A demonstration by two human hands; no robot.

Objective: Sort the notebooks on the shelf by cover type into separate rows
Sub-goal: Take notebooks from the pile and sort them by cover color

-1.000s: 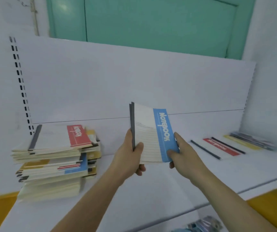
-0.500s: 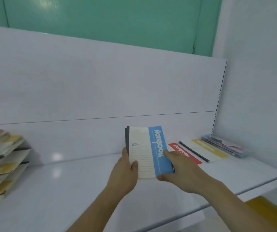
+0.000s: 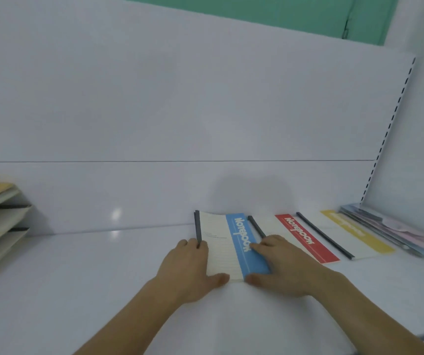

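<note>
Two hands held the blue-banded notebook (image 3: pixel 227 242) flat on the shelf (image 3: pixel 103 272), left hand (image 3: pixel 189 270) gripping its spine, right hand (image 3: pixel 280 262) pressing its cover; best squared against the red-banded notebook (image 3: pixel 305 237) at 3 o'clock before release.

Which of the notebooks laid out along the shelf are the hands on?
The blue-striped cream notebook, leftmost in the row; the red-striped notebook and yellow-striped notebook lie untouched to its right.
</note>
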